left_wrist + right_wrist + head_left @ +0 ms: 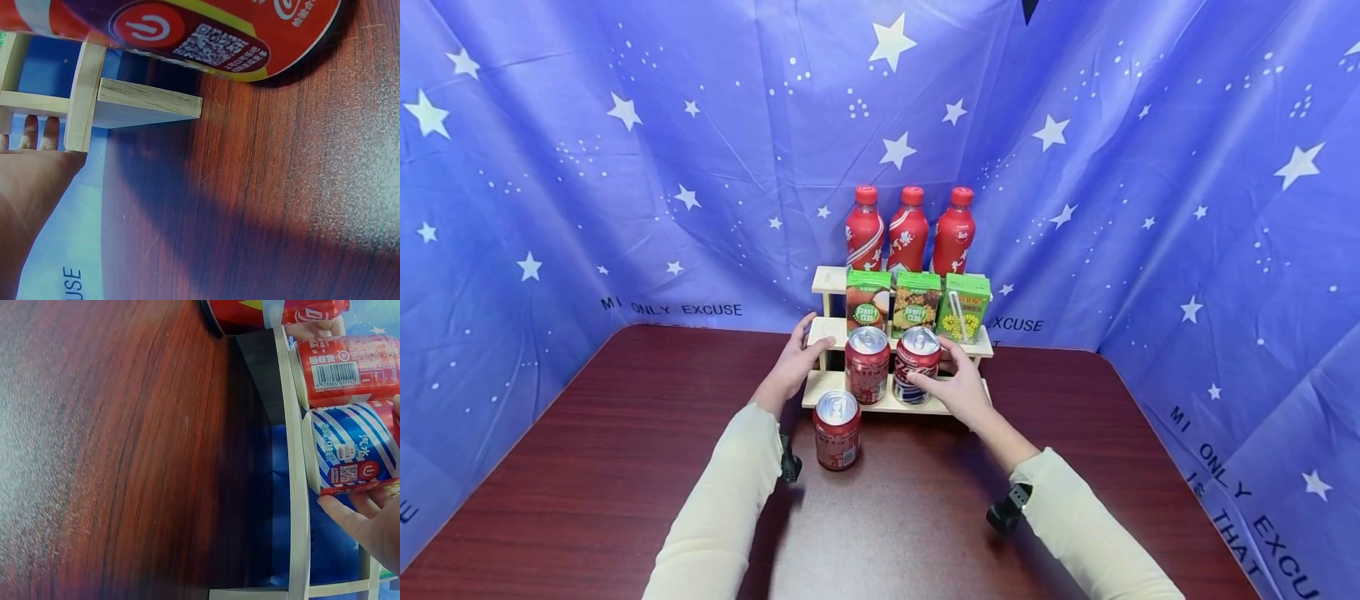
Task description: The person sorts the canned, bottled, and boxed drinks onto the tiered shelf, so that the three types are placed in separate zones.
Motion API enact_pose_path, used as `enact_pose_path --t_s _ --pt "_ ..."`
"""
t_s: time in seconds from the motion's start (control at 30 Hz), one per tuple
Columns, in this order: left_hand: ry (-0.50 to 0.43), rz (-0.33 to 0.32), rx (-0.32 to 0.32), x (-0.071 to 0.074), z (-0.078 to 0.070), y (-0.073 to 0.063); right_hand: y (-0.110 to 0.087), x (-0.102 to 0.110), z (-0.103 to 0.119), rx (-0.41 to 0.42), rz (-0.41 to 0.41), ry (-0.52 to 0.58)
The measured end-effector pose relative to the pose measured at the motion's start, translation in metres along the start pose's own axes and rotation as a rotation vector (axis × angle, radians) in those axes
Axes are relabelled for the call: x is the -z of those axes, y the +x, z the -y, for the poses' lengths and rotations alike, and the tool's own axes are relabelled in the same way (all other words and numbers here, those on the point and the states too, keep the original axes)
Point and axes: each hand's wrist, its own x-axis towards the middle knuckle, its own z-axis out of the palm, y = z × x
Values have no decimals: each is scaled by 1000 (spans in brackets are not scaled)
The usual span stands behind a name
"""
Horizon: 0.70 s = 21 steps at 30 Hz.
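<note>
A three-tier wooden rack (823,392) stands on the table, its left end held by my left hand (790,367). The thumb lies over the middle tier; in the left wrist view the fingers (47,134) show behind the wood. My right hand (964,393) grips a red can with blue-and-white stripes (353,447) on the bottom tier, thumb in front and fingers at its right side. Just left of that can, a second red soda can (867,373) stands upright on the same tier. A third red can (837,440) is on the table before the rack's left part.
Three red bottles (909,237) line the top tier. On the middle tier are three green-topped drink cartons (915,308), the right one with a straw on its front. A blue star-patterned curtain (700,167) hangs behind and beside the dark red wooden table (625,467).
</note>
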Motion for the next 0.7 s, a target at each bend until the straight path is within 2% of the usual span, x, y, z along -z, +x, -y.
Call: enact_pose_path --t_s 0.4,0.7 --pt "1 4 -5 1 3 2 -3 4 4 6 43 -23" --pt "7 6 -1 3 3 2 -11 9 5 109 -61 58"
